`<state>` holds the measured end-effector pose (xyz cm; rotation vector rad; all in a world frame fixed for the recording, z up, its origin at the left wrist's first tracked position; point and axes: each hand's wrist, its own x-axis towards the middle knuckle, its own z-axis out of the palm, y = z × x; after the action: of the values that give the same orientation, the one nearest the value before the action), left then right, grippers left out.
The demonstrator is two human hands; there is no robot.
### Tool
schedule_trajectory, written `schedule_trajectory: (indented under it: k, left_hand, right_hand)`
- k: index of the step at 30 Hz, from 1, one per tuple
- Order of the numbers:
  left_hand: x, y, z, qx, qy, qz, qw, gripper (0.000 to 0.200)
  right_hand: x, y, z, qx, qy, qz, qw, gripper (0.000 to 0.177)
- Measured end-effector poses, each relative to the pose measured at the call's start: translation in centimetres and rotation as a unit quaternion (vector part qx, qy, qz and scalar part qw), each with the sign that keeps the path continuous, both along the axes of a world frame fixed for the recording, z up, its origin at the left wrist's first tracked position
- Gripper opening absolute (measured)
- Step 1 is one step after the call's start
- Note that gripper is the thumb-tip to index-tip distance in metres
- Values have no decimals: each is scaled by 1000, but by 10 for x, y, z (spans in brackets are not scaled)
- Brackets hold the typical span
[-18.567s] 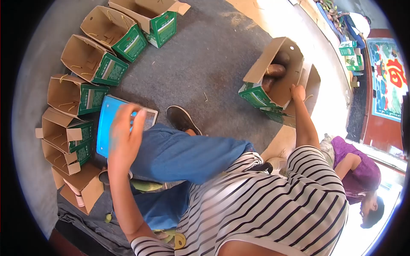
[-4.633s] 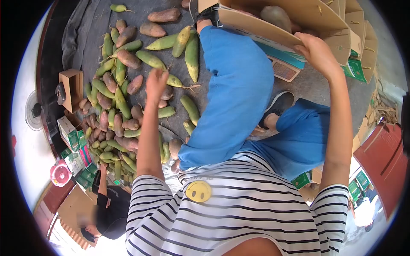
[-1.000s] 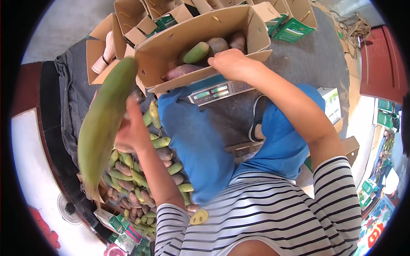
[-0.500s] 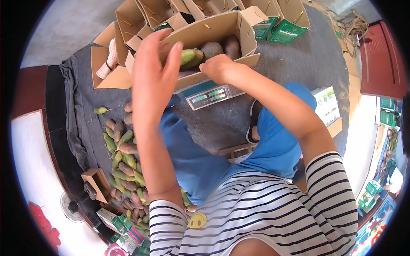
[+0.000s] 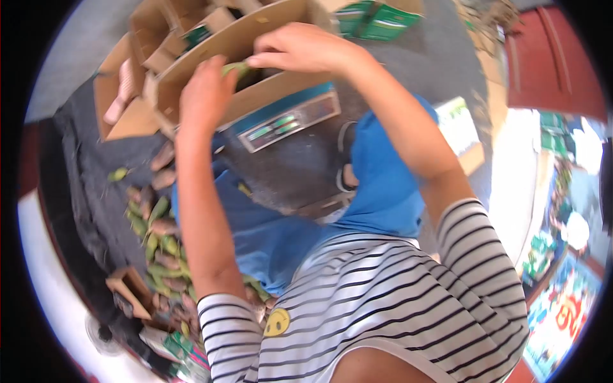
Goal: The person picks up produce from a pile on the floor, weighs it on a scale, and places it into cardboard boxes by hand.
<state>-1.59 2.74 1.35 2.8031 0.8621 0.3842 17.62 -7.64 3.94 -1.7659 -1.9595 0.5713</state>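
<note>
The right hand (image 5: 300, 48) pinches a green vegetable (image 5: 235, 66), steadying it into the box (image 5: 274, 96) on the scale (image 5: 287, 119); the left hand (image 5: 204, 96) curls alongside, its grip hidden.

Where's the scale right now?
Head view, upper centre: the scale pokes out from under the open cardboard box that the left hand and right hand reach into.
</note>
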Motion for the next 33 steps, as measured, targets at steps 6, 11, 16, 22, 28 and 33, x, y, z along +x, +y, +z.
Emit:
schedule_trajectory:
  k: [6, 11, 16, 22, 28, 33]
  left_hand:
    - [19, -28, 16, -93, 52, -58, 993, 34]
    - [25, -41, 18, -106, 136, -89, 981, 34]
    - [26, -43, 5, -95, 155, -110, 977, 28]
    - [28, -36, -9, -71, 183, -93, 976, 20]
    - [34, -33, -12, -88, 227, -71, 967, 20]
    - [33, -29, -23, -101, 205, -80, 970, 20]
  right_hand:
    - [69, -95, 43, 213, 163, -179, 946, 25]
    - [168, -289, -56, 238, 259, -571, 742, 32]
    - [150, -560, -254, 19, -38, -917, 397, 55]
    - [1, -517, -272, 84, 677, -663, 308, 53]
    - [0, -479, -249, 132, 563, -677, 455, 42]
    - [90, -423, -184, 128, 383, -652, 642, 36]
